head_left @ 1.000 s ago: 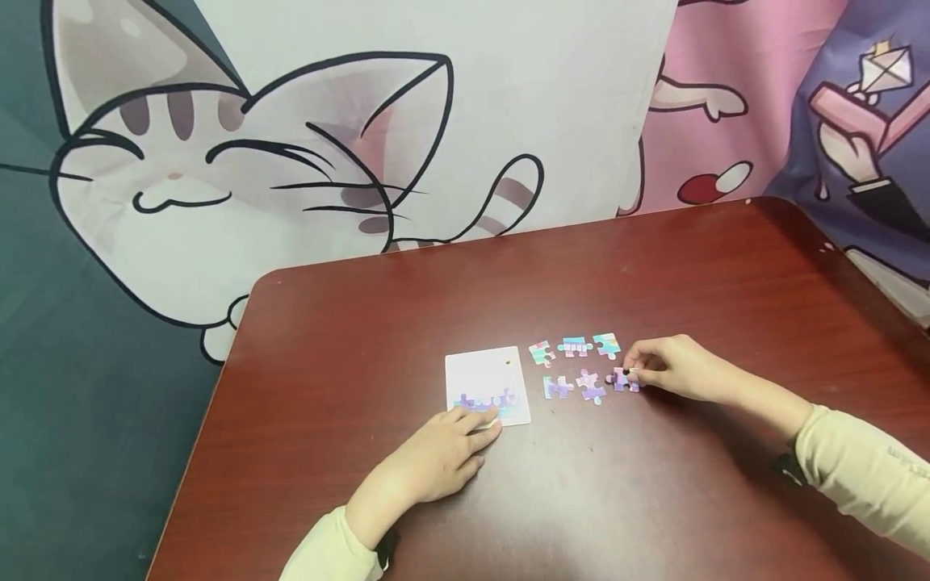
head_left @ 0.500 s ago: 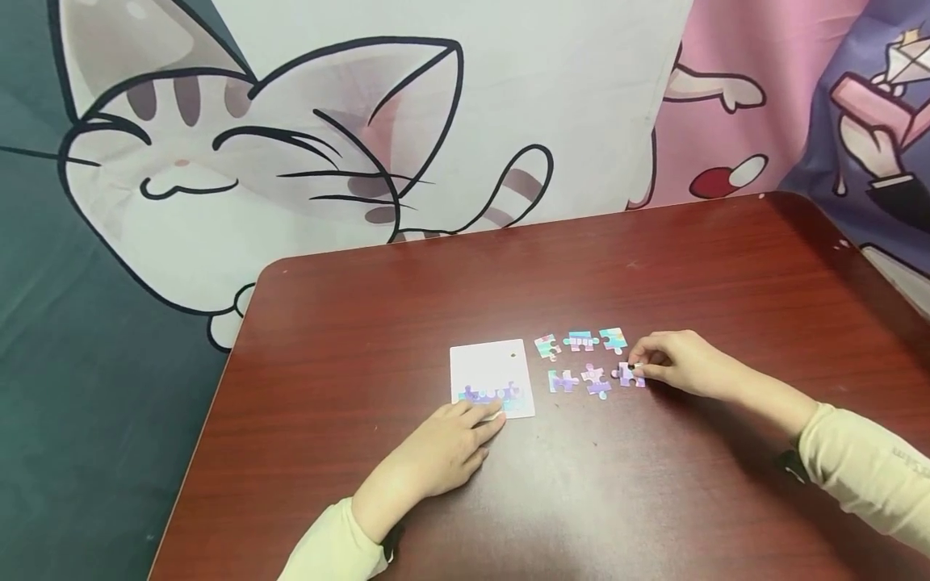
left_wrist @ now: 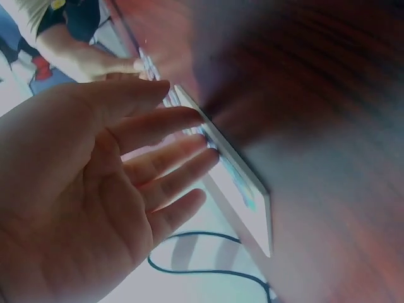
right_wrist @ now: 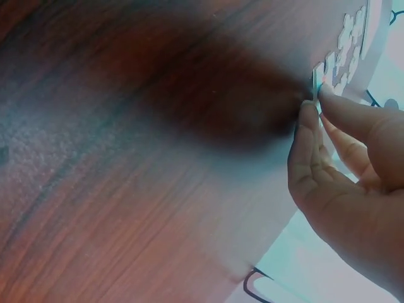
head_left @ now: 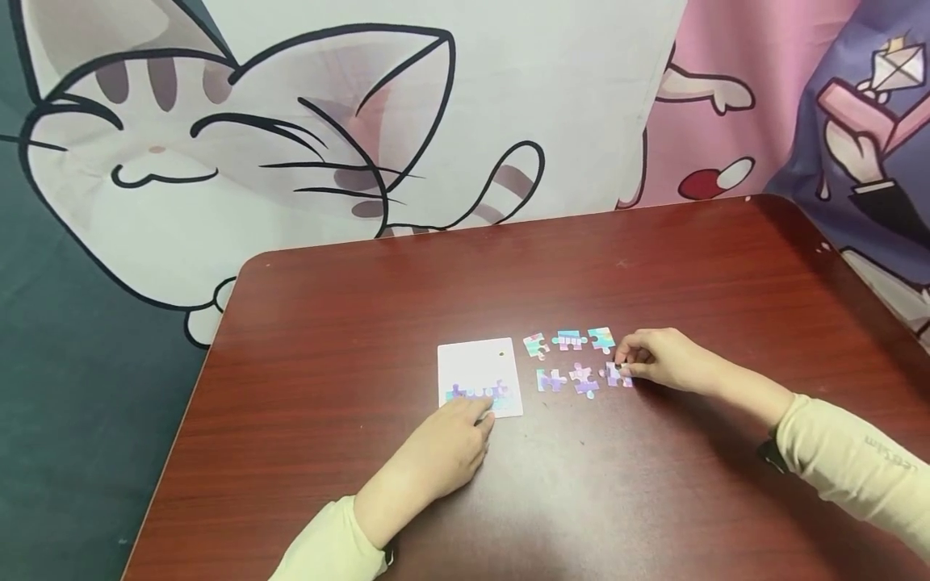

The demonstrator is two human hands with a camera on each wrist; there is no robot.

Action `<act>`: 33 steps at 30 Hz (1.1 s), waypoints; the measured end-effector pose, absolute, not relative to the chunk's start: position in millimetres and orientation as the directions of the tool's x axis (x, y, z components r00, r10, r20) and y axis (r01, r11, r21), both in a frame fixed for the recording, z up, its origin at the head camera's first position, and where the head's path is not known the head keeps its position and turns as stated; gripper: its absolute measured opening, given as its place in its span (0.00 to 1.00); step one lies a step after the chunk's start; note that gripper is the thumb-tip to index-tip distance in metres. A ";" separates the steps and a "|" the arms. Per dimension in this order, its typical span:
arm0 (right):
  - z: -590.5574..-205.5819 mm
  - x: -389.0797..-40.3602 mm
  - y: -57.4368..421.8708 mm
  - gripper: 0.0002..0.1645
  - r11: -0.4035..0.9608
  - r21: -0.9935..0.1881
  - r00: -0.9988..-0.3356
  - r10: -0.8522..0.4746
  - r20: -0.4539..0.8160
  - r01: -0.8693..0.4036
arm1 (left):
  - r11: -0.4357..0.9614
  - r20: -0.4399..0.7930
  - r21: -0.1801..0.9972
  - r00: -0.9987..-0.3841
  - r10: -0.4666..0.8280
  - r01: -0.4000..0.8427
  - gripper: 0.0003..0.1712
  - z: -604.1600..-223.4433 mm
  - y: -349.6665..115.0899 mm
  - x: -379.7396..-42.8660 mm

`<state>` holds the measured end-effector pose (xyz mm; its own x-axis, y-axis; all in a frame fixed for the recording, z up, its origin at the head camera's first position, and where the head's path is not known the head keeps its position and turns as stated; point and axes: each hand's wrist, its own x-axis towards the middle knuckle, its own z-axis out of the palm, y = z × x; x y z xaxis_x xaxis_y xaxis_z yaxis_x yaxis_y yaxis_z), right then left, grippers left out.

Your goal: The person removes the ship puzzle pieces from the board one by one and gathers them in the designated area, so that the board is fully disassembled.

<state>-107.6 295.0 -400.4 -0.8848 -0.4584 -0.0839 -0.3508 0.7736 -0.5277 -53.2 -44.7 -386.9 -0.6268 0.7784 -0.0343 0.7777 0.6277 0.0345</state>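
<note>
My left hand (head_left: pixel 450 442) rests on the lower edge of a square white puzzle board (head_left: pixel 475 359), its fingers extended over a strip of purple and blue pieces (head_left: pixel 501 390). The left wrist view shows that hand (left_wrist: pixel 120 170) with the fingers apart, touching the board (left_wrist: pixel 255 230). On the right, my right hand (head_left: pixel 664 361) pinches a purple jigsaw piece (head_left: pixel 614 374) between thumb and fingers, at the end of the near row. That piece (right_wrist: pixel 317 76) looks thin and edge-on in the right wrist view, partly covered by the fingertips.
Several loose jigsaw pieces lie in two rows between board and right hand, among them a pink-purple one (head_left: pixel 584 379) and a blue one (head_left: pixel 570 340). Everything lies on a reddish-brown wooden table (head_left: pixel 349 323). Behind it hangs a cartoon cat cloth (head_left: pixel 291 105).
The head view has shifted slightly. Both hands keep nearly the same places: the left on the board, the right at the same purple jigsaw piece.
</note>
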 end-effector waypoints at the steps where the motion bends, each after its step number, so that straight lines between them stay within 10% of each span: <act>1: -401.3 -106.7 295.0 0.08 0.772 -0.534 -0.887 -0.455 -0.084 -0.345 | 0.626 -0.031 0.040 -0.626 0.780 0.779 0.18 -387.8 -45.7 -52.7; 33: -393.1 -114.1 274.7 0.08 0.700 -0.584 -0.880 -0.471 0.056 -0.412 | 0.651 -0.188 0.110 -0.628 0.755 0.751 0.28 -396.0 -61.8 -52.5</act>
<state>-114.1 274.7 -393.1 -0.8803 -0.4711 0.0558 -0.4115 0.6998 -0.5839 -52.5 -61.8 -396.0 -0.6278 0.7553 -0.1883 0.7507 0.6514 0.1102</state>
